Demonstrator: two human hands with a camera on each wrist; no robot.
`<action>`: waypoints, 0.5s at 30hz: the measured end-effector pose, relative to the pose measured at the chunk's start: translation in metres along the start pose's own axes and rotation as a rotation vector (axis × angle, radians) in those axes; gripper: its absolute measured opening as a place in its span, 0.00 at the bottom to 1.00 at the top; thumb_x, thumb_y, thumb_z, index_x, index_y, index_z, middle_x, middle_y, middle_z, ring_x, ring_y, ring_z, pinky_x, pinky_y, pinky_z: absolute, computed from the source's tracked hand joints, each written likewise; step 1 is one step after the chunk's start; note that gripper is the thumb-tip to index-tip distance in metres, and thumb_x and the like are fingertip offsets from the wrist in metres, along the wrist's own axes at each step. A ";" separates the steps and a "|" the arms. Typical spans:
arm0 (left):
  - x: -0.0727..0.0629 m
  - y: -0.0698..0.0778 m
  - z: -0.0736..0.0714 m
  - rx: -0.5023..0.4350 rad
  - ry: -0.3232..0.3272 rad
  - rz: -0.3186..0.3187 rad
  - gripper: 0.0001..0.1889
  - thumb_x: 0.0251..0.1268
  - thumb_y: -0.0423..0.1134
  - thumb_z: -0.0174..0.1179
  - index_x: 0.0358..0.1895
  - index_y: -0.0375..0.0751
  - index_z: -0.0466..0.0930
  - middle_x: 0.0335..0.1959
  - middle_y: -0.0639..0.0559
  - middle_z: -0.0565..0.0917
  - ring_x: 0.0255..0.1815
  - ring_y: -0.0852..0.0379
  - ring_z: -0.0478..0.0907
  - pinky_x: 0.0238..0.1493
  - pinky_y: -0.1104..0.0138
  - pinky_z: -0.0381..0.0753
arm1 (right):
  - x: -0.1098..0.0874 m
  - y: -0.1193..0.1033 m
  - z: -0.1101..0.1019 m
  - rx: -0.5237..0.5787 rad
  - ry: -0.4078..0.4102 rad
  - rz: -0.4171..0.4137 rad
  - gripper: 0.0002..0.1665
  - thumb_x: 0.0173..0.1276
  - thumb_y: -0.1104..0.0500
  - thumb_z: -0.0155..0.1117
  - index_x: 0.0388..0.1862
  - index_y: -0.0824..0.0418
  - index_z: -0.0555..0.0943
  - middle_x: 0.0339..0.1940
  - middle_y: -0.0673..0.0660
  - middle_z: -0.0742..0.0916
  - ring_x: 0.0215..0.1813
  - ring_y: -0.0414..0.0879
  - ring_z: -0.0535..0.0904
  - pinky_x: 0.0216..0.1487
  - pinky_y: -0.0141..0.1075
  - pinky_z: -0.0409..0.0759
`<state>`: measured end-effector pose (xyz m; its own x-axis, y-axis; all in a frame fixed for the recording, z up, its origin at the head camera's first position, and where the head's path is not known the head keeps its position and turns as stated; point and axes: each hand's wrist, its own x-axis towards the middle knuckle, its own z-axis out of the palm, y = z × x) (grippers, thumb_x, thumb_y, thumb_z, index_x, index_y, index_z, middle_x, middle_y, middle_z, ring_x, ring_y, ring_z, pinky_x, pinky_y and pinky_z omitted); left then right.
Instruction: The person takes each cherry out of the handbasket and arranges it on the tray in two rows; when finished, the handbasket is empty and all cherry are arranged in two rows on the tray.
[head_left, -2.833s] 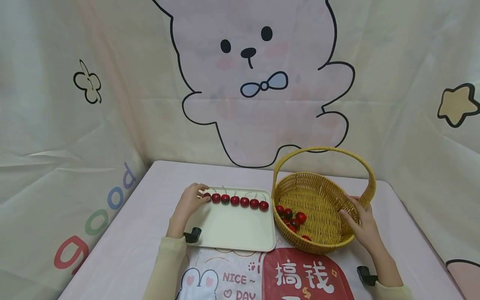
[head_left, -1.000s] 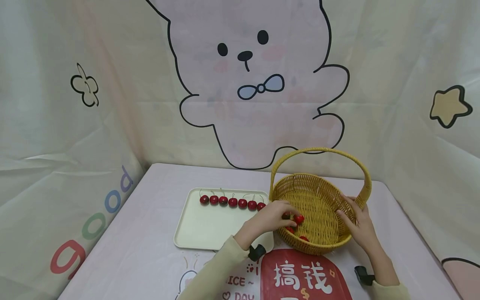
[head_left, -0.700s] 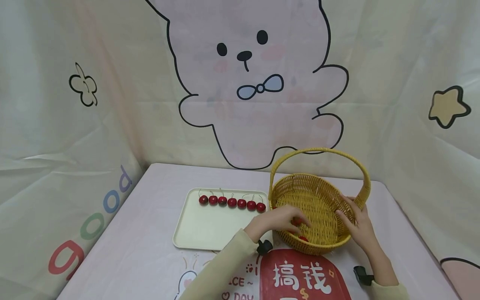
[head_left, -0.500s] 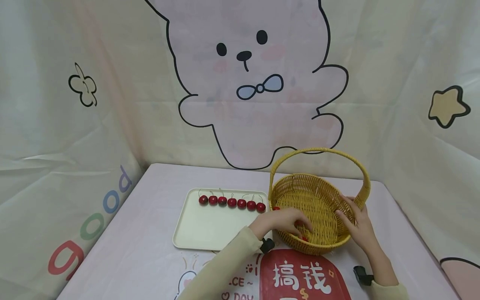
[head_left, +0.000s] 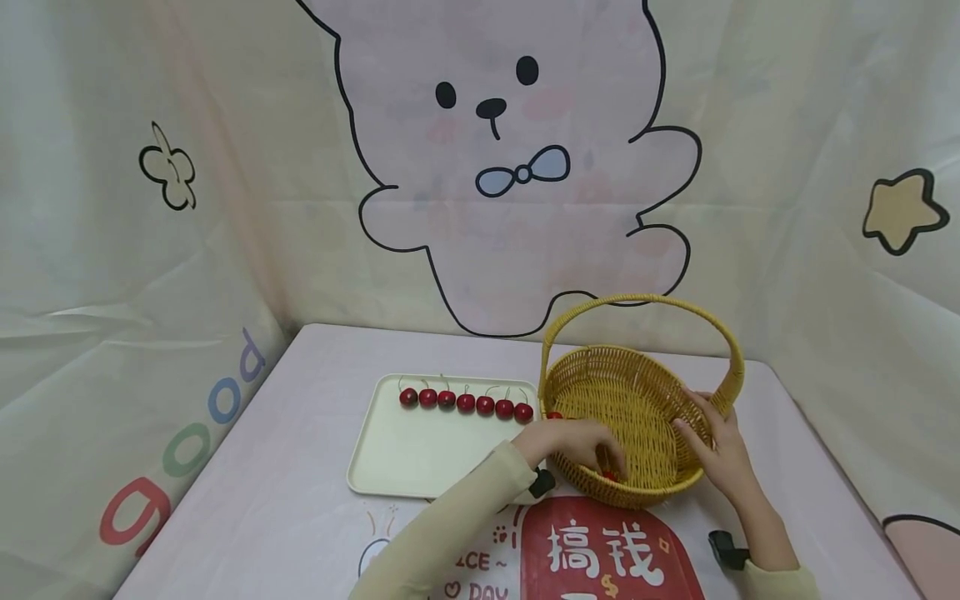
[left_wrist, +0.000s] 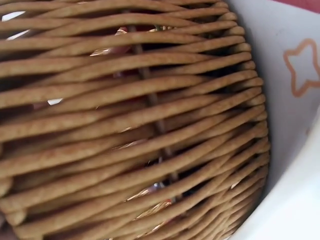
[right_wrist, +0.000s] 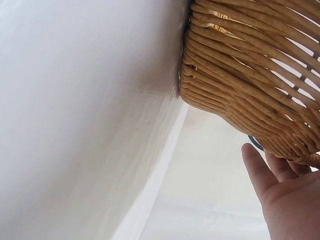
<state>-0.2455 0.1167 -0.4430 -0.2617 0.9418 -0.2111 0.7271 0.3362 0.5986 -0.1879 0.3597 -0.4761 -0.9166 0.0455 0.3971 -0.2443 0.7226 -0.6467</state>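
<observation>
In the head view, my left hand [head_left: 581,442] reaches over the near left rim into the yellow wicker basket [head_left: 652,433]. Its fingers bend down beside a red cherry [head_left: 610,476]; whether they pinch it is hidden. Another cherry [head_left: 554,415] shows at the basket's left side. My right hand [head_left: 718,442] grips the basket's right rim, thumb inside and fingers outside, near the foot of the handle. To the left, a cream tray [head_left: 405,458] bears one row of dark red cherries [head_left: 466,404], stems up, along its far side. Only woven basket wall [left_wrist: 125,110] fills most of the left wrist view.
The tray stands close against the basket's left side. The basket's tall arched handle [head_left: 637,297] rises over its opening. A printed mat [head_left: 607,542] lies in front on the white table [head_left: 300,433]. Fabric curtains [head_left: 247,208] surround the table.
My left hand has moved from the left end of the cherry row to the basket, then slightly deeper toward its near side. The right hand stays on the rim.
</observation>
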 end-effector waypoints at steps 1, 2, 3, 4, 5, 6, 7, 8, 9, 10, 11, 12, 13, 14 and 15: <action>0.000 0.000 0.000 -0.011 -0.007 -0.004 0.18 0.61 0.24 0.54 0.48 0.48 0.83 0.44 0.61 0.82 0.43 0.71 0.76 0.40 0.84 0.72 | 0.000 0.000 0.000 -0.002 0.000 0.000 0.32 0.67 0.57 0.58 0.69 0.54 0.63 0.62 0.68 0.64 0.63 0.72 0.57 0.49 0.73 0.58; 0.000 0.000 0.000 -0.021 -0.014 -0.005 0.18 0.61 0.23 0.54 0.48 0.47 0.83 0.44 0.60 0.82 0.43 0.70 0.76 0.40 0.84 0.73 | 0.000 0.001 0.000 -0.003 0.000 0.000 0.32 0.67 0.57 0.58 0.69 0.54 0.63 0.62 0.68 0.64 0.63 0.73 0.57 0.49 0.73 0.58; 0.001 0.000 0.000 -0.028 -0.018 -0.008 0.18 0.61 0.23 0.53 0.47 0.46 0.83 0.44 0.60 0.82 0.43 0.70 0.76 0.40 0.84 0.73 | 0.000 0.001 0.000 -0.004 0.001 0.000 0.32 0.67 0.57 0.58 0.69 0.54 0.63 0.62 0.68 0.64 0.63 0.73 0.57 0.49 0.73 0.59; 0.001 0.001 0.000 -0.030 -0.022 -0.015 0.17 0.61 0.22 0.53 0.47 0.46 0.83 0.44 0.60 0.82 0.43 0.70 0.76 0.40 0.84 0.73 | 0.000 0.001 0.000 -0.004 0.002 -0.001 0.32 0.67 0.57 0.58 0.69 0.54 0.63 0.62 0.68 0.64 0.63 0.73 0.57 0.49 0.73 0.59; 0.001 0.001 0.000 -0.027 -0.025 -0.019 0.17 0.62 0.23 0.53 0.47 0.46 0.83 0.43 0.60 0.82 0.43 0.71 0.76 0.39 0.84 0.73 | 0.000 0.001 0.001 -0.004 0.002 -0.001 0.32 0.67 0.57 0.58 0.69 0.54 0.64 0.62 0.68 0.64 0.63 0.72 0.57 0.49 0.73 0.59; 0.002 0.000 0.000 -0.021 -0.026 -0.021 0.17 0.62 0.23 0.54 0.47 0.46 0.83 0.43 0.60 0.82 0.43 0.71 0.76 0.39 0.84 0.73 | 0.000 0.001 0.001 -0.004 0.003 -0.002 0.32 0.67 0.57 0.58 0.69 0.54 0.64 0.62 0.68 0.64 0.63 0.72 0.57 0.49 0.73 0.59; 0.002 0.000 0.000 -0.013 -0.024 -0.022 0.16 0.62 0.24 0.54 0.46 0.46 0.83 0.43 0.60 0.82 0.43 0.72 0.76 0.39 0.84 0.73 | 0.000 0.001 0.001 -0.005 0.004 -0.002 0.32 0.67 0.57 0.58 0.69 0.54 0.64 0.62 0.68 0.64 0.63 0.72 0.57 0.49 0.73 0.59; 0.003 0.000 0.000 -0.003 -0.021 -0.021 0.16 0.62 0.24 0.54 0.46 0.46 0.83 0.43 0.60 0.82 0.42 0.72 0.76 0.38 0.84 0.73 | 0.000 0.001 0.001 -0.005 0.005 -0.002 0.32 0.67 0.57 0.58 0.69 0.54 0.64 0.62 0.68 0.64 0.63 0.73 0.57 0.49 0.73 0.59; 0.003 0.000 0.001 0.007 -0.019 -0.022 0.15 0.62 0.25 0.55 0.46 0.47 0.83 0.42 0.61 0.82 0.42 0.72 0.75 0.38 0.84 0.73 | 0.000 0.001 0.000 -0.006 0.006 -0.002 0.32 0.67 0.57 0.58 0.69 0.54 0.64 0.62 0.68 0.64 0.63 0.73 0.57 0.49 0.73 0.58; 0.003 -0.001 0.001 0.016 -0.016 -0.021 0.15 0.62 0.26 0.55 0.46 0.47 0.83 0.42 0.61 0.82 0.41 0.73 0.75 0.38 0.84 0.73 | 0.000 0.001 0.000 -0.007 0.007 -0.002 0.32 0.67 0.57 0.58 0.69 0.54 0.64 0.62 0.68 0.64 0.63 0.73 0.57 0.49 0.73 0.58; 0.004 -0.001 0.001 0.026 -0.014 -0.019 0.15 0.62 0.26 0.56 0.46 0.48 0.83 0.42 0.61 0.82 0.41 0.73 0.75 0.37 0.84 0.73 | 0.001 0.001 0.000 -0.007 0.009 -0.004 0.32 0.67 0.57 0.58 0.69 0.55 0.64 0.62 0.68 0.64 0.63 0.73 0.57 0.49 0.73 0.58; 0.004 -0.002 0.001 0.032 -0.010 -0.015 0.14 0.62 0.27 0.56 0.46 0.48 0.84 0.41 0.61 0.82 0.41 0.73 0.75 0.38 0.84 0.72 | 0.001 0.002 0.000 -0.006 0.010 -0.006 0.32 0.67 0.57 0.58 0.69 0.55 0.64 0.61 0.69 0.64 0.63 0.73 0.57 0.49 0.73 0.58; 0.004 -0.002 0.001 0.037 -0.006 -0.011 0.13 0.62 0.28 0.57 0.46 0.47 0.83 0.41 0.61 0.82 0.40 0.73 0.75 0.38 0.84 0.72 | 0.001 0.002 0.000 -0.005 0.012 -0.009 0.32 0.67 0.57 0.58 0.69 0.55 0.64 0.61 0.69 0.64 0.63 0.72 0.57 0.49 0.73 0.58; 0.005 -0.003 0.001 0.044 -0.002 -0.006 0.13 0.62 0.29 0.57 0.46 0.47 0.83 0.41 0.61 0.82 0.40 0.73 0.75 0.38 0.84 0.72 | 0.001 0.002 0.000 -0.003 0.013 -0.012 0.32 0.67 0.57 0.59 0.69 0.55 0.64 0.61 0.69 0.64 0.63 0.72 0.57 0.49 0.73 0.58; 0.005 -0.003 0.001 0.053 0.003 -0.004 0.13 0.62 0.30 0.58 0.46 0.48 0.83 0.40 0.62 0.82 0.40 0.73 0.75 0.38 0.84 0.72 | 0.001 0.002 0.001 -0.002 0.014 -0.015 0.32 0.66 0.57 0.59 0.69 0.55 0.64 0.61 0.68 0.64 0.63 0.72 0.57 0.49 0.73 0.58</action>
<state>-0.2483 0.1203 -0.4467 -0.2661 0.9405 -0.2112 0.7587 0.3395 0.5559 -0.1893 0.3610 -0.4777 -0.9085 0.0446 0.4155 -0.2570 0.7244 -0.6396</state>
